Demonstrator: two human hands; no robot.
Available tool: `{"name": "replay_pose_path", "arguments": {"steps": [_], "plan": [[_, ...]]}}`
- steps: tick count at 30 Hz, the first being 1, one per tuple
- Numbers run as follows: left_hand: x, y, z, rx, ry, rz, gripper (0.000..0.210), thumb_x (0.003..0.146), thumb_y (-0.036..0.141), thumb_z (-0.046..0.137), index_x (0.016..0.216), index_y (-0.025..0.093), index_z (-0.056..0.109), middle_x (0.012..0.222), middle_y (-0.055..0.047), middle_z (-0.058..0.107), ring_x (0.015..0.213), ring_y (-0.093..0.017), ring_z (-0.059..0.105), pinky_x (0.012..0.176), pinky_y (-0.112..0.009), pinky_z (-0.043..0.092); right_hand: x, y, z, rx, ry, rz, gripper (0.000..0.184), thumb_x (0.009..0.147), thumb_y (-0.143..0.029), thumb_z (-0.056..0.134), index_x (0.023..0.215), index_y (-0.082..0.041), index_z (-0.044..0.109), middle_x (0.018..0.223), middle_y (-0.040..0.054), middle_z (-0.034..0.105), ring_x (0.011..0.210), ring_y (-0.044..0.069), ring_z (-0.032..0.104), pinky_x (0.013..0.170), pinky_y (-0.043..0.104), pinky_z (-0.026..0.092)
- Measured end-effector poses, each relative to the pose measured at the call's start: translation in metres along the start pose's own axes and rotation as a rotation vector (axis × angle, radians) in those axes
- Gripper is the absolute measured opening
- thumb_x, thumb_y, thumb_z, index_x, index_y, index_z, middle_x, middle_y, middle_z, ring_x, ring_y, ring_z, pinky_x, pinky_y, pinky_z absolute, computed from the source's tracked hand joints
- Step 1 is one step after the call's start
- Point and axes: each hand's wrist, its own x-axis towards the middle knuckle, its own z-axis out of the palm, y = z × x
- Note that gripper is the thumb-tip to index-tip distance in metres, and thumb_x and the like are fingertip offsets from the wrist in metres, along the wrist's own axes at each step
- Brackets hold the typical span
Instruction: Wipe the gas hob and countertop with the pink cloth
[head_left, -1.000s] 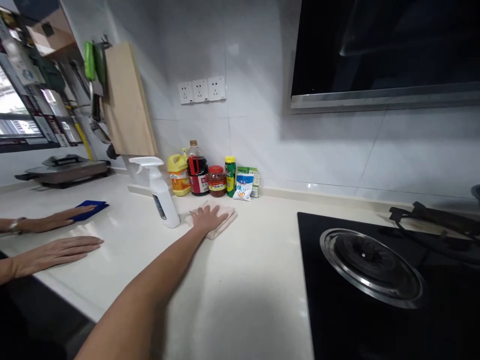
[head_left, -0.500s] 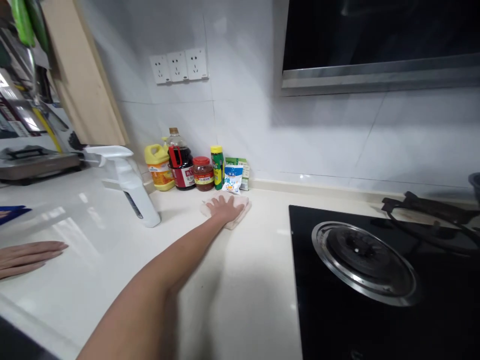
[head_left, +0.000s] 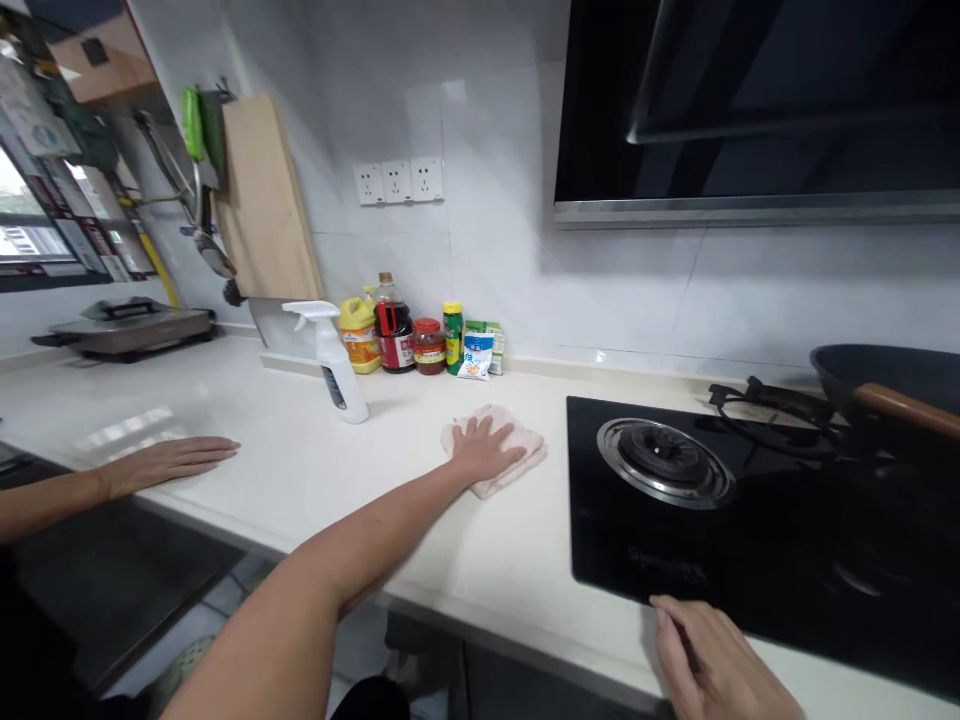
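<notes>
My left hand (head_left: 484, 450) lies flat with fingers spread on a pale pink cloth (head_left: 514, 468), pressing it to the white countertop (head_left: 300, 440). The cloth is folded and a little crumpled, left of the black gas hob (head_left: 637, 545). My right hand (head_left: 720, 655) is by the hob's front edge, fingers curled and thumb near the index fingertip, with nothing visible in it. Left of the cloth stands a white spray bottle (head_left: 341, 375). Behind the cloth, a small white and blue packet (head_left: 476, 355) leans by the wall.
Another person's hand (head_left: 176, 462) rests flat on the counter at left. A yellow jug (head_left: 360, 335), a dark sauce bottle (head_left: 394, 335), a red-lidded jar (head_left: 429, 348) and a green container (head_left: 454, 340) line the wall. A wok (head_left: 885, 375) sits at right, its wooden handle (head_left: 911, 408) sticking out.
My left hand has drawn the cloth away from the wall packets, nearer to me. The view has widened; my right hand and the wok have come into sight.
</notes>
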Motion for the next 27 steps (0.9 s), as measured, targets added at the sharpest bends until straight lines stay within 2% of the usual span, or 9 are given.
{"name": "replay_pose_path", "arguments": {"steps": [3,6,10,15,18,21,25,27], "plan": [[-0.021,-0.029,-0.009,0.018,0.003,-0.076,0.084,0.083,0.087,0.025,0.155,0.046,0.036,0.171,-0.003,0.024,0.154,-0.040,0.018,0.118,-0.067,0.014,0.002,-0.007,-0.003,-0.026,0.009,0.043,0.022,0.101,-0.035,0.050,0.102,-0.023,0.068,0.091,0.0033,0.073,0.082,0.019,0.068,0.078,0.031,0.049],[-0.040,-0.066,-0.021,0.035,0.019,-0.214,0.086,0.084,0.086,0.024,0.157,0.042,0.035,0.170,-0.007,0.024,0.153,-0.044,0.019,0.115,-0.072,0.015,0.004,-0.013,-0.008,-0.005,-0.047,0.089,0.024,0.103,-0.033,0.046,0.097,-0.022,0.066,0.089,0.0038,0.071,0.083,0.019,0.065,0.080,0.032,0.047],[-0.076,-0.109,-0.033,0.057,0.049,-0.357,0.088,0.083,0.086,0.022,0.157,0.040,0.036,0.169,-0.010,0.026,0.152,-0.046,0.021,0.113,-0.074,0.016,0.000,-0.012,-0.010,0.004,-0.109,0.036,0.024,0.104,-0.032,0.045,0.094,-0.022,0.065,0.090,0.0054,0.068,0.085,0.020,0.061,0.080,0.034,0.044],[-0.137,-0.132,-0.033,0.103,0.070,-0.386,0.084,0.086,0.083,0.025,0.156,0.040,0.037,0.169,-0.010,0.028,0.152,-0.044,0.023,0.114,-0.073,0.019,-0.004,-0.010,-0.011,0.004,-0.085,-0.010,0.024,0.103,-0.030,0.045,0.090,-0.021,0.063,0.091,0.0055,0.066,0.084,0.020,0.058,0.077,0.034,0.042],[-0.170,-0.128,-0.029,0.132,0.056,-0.356,0.078,0.089,0.079,0.026,0.157,0.041,0.036,0.169,-0.010,0.027,0.152,-0.042,0.024,0.114,-0.071,0.021,-0.003,-0.012,-0.011,0.003,-0.084,-0.013,0.024,0.103,-0.030,0.046,0.090,-0.021,0.064,0.091,0.0051,0.066,0.081,0.020,0.056,0.075,0.034,0.041],[-0.192,-0.109,-0.024,0.154,0.045,-0.306,0.075,0.091,0.077,0.028,0.157,0.043,0.035,0.170,-0.007,0.026,0.153,-0.041,0.023,0.115,-0.069,0.022,-0.003,-0.016,-0.010,0.009,-0.082,0.006,0.024,0.103,-0.031,0.046,0.090,-0.021,0.065,0.092,0.0057,0.067,0.081,0.020,0.056,0.076,0.035,0.041],[-0.199,-0.067,-0.017,0.135,0.017,-0.165,0.073,0.092,0.078,0.029,0.157,0.045,0.034,0.171,-0.006,0.022,0.155,-0.041,0.018,0.116,-0.069,0.019,-0.004,-0.018,-0.008,0.152,-0.072,0.073,0.027,0.102,-0.035,0.048,0.089,-0.021,0.068,0.091,0.0058,0.068,0.084,0.021,0.058,0.082,0.037,0.044],[-0.194,-0.043,-0.014,0.115,-0.008,-0.067,0.075,0.091,0.080,0.029,0.157,0.045,0.034,0.172,-0.007,0.021,0.155,-0.042,0.017,0.116,-0.070,0.017,-0.006,-0.013,-0.007,0.337,-0.050,0.201,0.027,0.100,-0.039,0.051,0.093,-0.022,0.070,0.096,0.0058,0.070,0.092,0.022,0.062,0.088,0.038,0.047]]}}
